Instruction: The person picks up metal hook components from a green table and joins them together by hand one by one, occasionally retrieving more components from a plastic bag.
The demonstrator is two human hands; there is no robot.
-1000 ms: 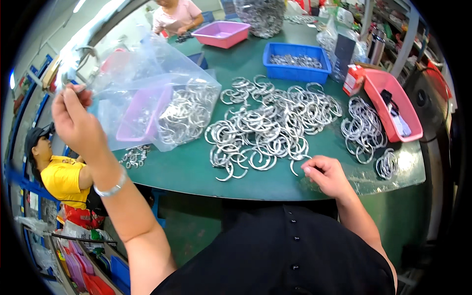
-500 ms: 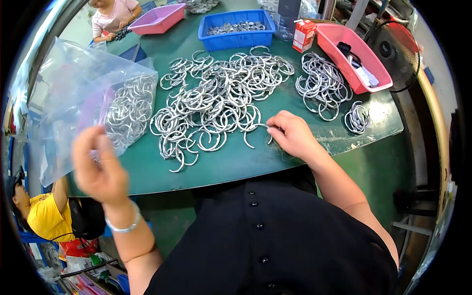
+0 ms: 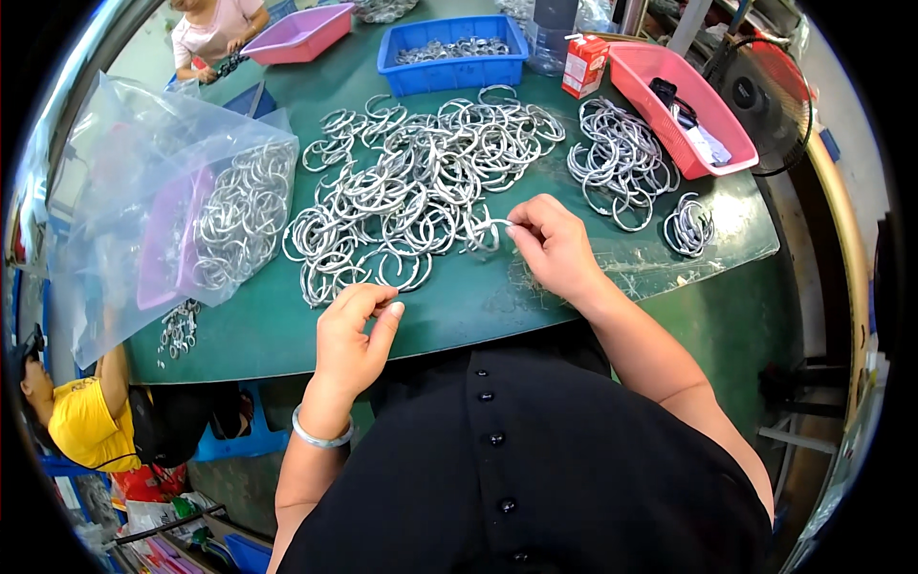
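Note:
My right hand (image 3: 557, 251) pinches an open, C-shaped silver metal ring (image 3: 495, 224) between thumb and fingertips at the near right edge of a large ring pile (image 3: 421, 172). Some of that ring is blurred against the pile. My left hand (image 3: 356, 337) is at the pile's near edge, thumb and index fingertips close together. Whether a ring is between them, I cannot make out. Left of the pile lies a clear plastic bag (image 3: 124, 191) with many similar rings (image 3: 244, 210) in it. Small metal pieces (image 3: 179, 328) lie at the table's near left edge.
On the green table (image 3: 459, 316) stand a blue bin (image 3: 451, 77) of small metal parts, a red carton (image 3: 584, 65) and a pink basket (image 3: 681, 129). Two smaller ring heaps (image 3: 623, 158) (image 3: 688, 227) lie right. A fan (image 3: 760, 96) stands beyond. A person in yellow (image 3: 96, 421) is at left.
My left hand has swung right and down from beside the plastic bag to the near edge of the pile, uncovering the small metal pieces. My right hand still pinches a ring.

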